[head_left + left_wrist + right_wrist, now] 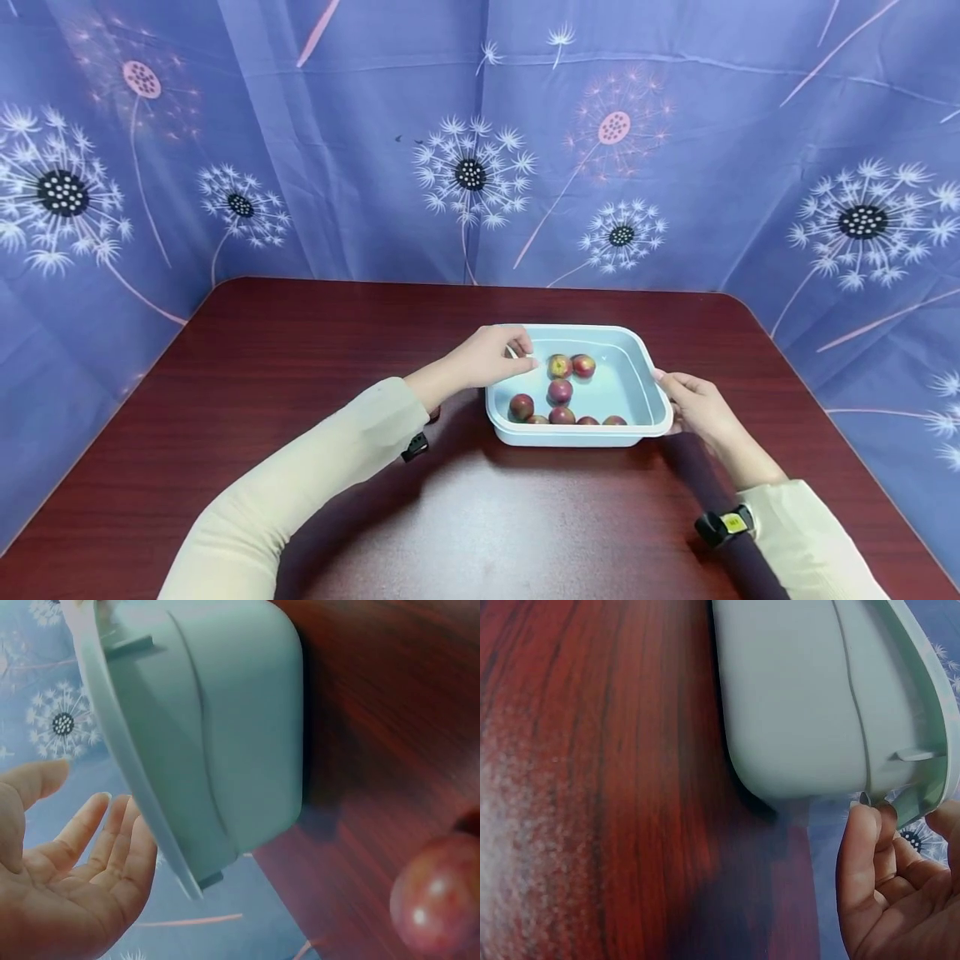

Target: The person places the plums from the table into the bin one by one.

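Observation:
A light blue plastic basin (592,430) stands on the table with several red plums inside, among them a yellowish-red plum (559,366) and a darker plum (521,407). Over the basin's left end is my left hand (495,357), its fingers loosely bent and thumb apart, with nothing between them; the left wrist view shows the palm (67,900) bare. My right hand (701,408) grips the basin's right rim, thumb on top and fingers below, as the right wrist view shows with its curled fingers (859,855).
Another plum (435,892) lies on the table left of the basin; in the head view my left forearm mostly hides it. The dark red wooden table (300,350) is bordered by a blue dandelion-print curtain (360,167) behind and on both sides.

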Available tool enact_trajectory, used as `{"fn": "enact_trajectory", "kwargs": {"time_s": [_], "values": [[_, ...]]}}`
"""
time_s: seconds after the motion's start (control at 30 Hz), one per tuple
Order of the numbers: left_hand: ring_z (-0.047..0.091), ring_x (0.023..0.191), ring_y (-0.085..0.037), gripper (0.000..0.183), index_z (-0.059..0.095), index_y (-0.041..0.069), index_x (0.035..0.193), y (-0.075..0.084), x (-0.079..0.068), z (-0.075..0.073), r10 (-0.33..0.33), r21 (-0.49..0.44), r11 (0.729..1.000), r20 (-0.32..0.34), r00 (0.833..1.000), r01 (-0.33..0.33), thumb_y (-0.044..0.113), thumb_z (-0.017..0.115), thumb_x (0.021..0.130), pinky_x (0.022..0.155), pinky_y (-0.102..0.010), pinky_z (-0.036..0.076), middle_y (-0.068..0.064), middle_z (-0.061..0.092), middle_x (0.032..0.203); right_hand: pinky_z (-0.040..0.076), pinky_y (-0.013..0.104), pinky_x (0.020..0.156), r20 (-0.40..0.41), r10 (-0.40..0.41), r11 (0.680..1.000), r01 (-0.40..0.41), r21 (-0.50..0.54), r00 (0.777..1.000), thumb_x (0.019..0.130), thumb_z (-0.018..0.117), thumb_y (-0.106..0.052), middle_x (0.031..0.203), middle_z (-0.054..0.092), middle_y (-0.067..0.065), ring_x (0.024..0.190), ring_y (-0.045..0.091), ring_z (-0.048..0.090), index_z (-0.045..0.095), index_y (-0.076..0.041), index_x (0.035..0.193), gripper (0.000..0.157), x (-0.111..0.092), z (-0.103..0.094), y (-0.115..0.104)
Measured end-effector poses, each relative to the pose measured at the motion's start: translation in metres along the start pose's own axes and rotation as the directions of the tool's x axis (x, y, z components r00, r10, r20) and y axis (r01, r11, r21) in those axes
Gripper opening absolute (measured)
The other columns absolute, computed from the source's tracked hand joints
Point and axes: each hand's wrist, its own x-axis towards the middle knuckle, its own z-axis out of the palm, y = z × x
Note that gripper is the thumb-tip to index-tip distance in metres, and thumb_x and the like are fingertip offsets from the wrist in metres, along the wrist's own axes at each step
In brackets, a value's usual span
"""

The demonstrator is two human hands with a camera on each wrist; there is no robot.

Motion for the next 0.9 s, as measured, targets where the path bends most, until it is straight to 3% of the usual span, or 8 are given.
{"fn": "enact_trajectory", "kwargs": {"time_s": [0.1,0.37,0.7,0.9], "values": [[0.064,0.090,-0.020,0.018,0.061,0.005,0.098,-0.002,-0.004,-0.005,0.002,-0.009,1.000,-0.013,1.000,-0.002,0.020,0.065,0.089,0.081,-0.025,0.051,-0.008,0.067,0.097,0.057,0.032,0.057,-0.007,0.001,1.000,-0.001,-0.001,1.000,0.100,0.046,-0.036,0.072,0.064,-0.006,0.063,0.008,0.065,0.056,0.005,0.106,0.043,-0.001,0.000,0.000],[0.064,0.084,-0.018,0.016,0.061,0.005,0.097,-0.010,-0.019,-0.017,0.011,0.020,1.000,-0.020,1.000,-0.010,0.018,0.064,0.089,0.077,-0.025,0.051,-0.008,0.067,0.095,0.056,0.030,0.057,-0.016,0.004,1.000,-0.003,0.016,1.000,0.099,0.048,-0.034,0.071,0.063,-0.008,0.063,0.006,0.063,0.060,-0.008,0.098,0.029,-0.002,0.000,-0.001],[0.063,0.085,-0.014,0.016,0.061,0.005,0.096,-0.019,-0.037,-0.026,-0.018,0.031,0.999,-0.034,0.999,0.020,0.019,0.065,0.089,0.077,-0.027,0.051,-0.006,0.068,0.093,0.057,0.030,0.058,-0.026,0.002,1.000,-0.002,0.007,1.000,0.099,0.049,-0.036,0.073,0.064,-0.009,0.065,0.005,0.064,0.058,-0.002,0.103,0.036,-0.002,0.000,-0.003],[0.064,0.083,-0.015,0.013,0.062,0.007,0.094,-0.028,-0.046,-0.028,-0.032,0.041,0.999,-0.053,0.998,0.034,0.018,0.065,0.087,0.077,-0.028,0.052,-0.006,0.068,0.092,0.056,0.029,0.057,-0.034,0.005,1.000,-0.004,0.020,0.999,0.099,0.048,-0.036,0.071,0.063,-0.009,0.063,0.005,0.063,0.059,-0.004,0.100,0.034,-0.002,0.001,-0.001]]}}
